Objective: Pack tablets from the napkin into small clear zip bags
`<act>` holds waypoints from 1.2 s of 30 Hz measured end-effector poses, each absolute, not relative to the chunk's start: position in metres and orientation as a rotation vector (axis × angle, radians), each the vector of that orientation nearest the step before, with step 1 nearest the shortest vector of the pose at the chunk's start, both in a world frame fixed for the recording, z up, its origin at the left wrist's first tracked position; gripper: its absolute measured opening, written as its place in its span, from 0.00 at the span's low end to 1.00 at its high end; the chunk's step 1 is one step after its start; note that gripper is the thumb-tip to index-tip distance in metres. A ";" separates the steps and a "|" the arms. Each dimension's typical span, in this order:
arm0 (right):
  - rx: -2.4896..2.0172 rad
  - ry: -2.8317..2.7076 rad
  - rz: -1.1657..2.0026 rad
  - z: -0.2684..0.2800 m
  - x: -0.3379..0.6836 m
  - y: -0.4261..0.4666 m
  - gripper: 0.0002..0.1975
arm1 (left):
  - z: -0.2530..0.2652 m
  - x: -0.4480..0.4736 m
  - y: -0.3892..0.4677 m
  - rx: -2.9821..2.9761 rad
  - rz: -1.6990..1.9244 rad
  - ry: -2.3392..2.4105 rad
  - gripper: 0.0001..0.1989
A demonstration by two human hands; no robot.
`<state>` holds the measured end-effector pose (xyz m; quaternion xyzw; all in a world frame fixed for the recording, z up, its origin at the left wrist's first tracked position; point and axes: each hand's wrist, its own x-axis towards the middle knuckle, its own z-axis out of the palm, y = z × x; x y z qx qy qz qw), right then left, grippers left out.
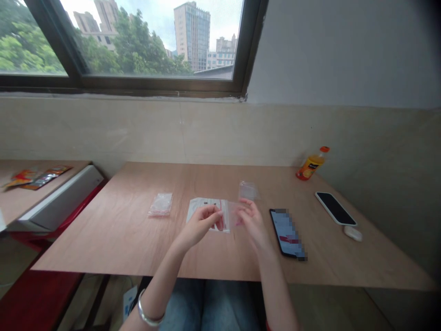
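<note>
My left hand (203, 221) is over a white zip bag with a red line (198, 205), which lies flat on the table. Its thumb and fingers are pinched together; what they hold, if anything, is too small to make out. To its right, my right hand (252, 221) has bent fingers closed on a small clear plastic bag (234, 210), which reaches toward the left hand. Just beyond the right hand lies a stack of clear bags (248, 189). Another stack of clear bags (161, 204) rests to the left of the white bag.
On the wooden table (113, 230), a phone with a lit screen (287, 234) lies right of my hands. Farther right are a white-edged phone (336, 208), a white earbud case (353, 233) and an orange juice bottle (310, 166). Snack packets (44, 178) lie on a neighbouring table.
</note>
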<state>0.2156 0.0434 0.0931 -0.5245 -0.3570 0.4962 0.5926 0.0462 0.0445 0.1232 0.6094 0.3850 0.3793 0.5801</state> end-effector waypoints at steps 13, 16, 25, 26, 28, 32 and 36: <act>-0.958 -1.155 1.644 0.115 0.187 0.024 0.21 | 0.127 0.042 0.053 1.298 0.749 0.795 0.18; -0.918 -1.130 1.718 0.115 0.186 0.025 0.22 | 0.122 0.038 0.054 1.296 0.738 0.764 0.19; -0.934 -1.242 1.698 0.120 0.188 0.028 0.20 | 0.112 0.051 0.045 1.167 0.910 0.826 0.20; -0.930 -1.237 1.695 0.119 0.188 0.029 0.20 | 0.112 0.051 0.045 1.186 0.928 0.840 0.20; -0.941 -1.226 1.656 0.117 0.186 0.030 0.20 | 0.111 0.051 0.044 1.255 0.958 0.889 0.20; -1.046 -1.250 1.505 0.108 0.180 0.030 0.19 | 0.109 0.047 0.042 1.577 0.947 1.118 0.17; -1.308 -1.341 1.217 0.098 0.184 0.030 0.17 | 0.104 0.041 0.042 1.826 0.939 1.369 0.14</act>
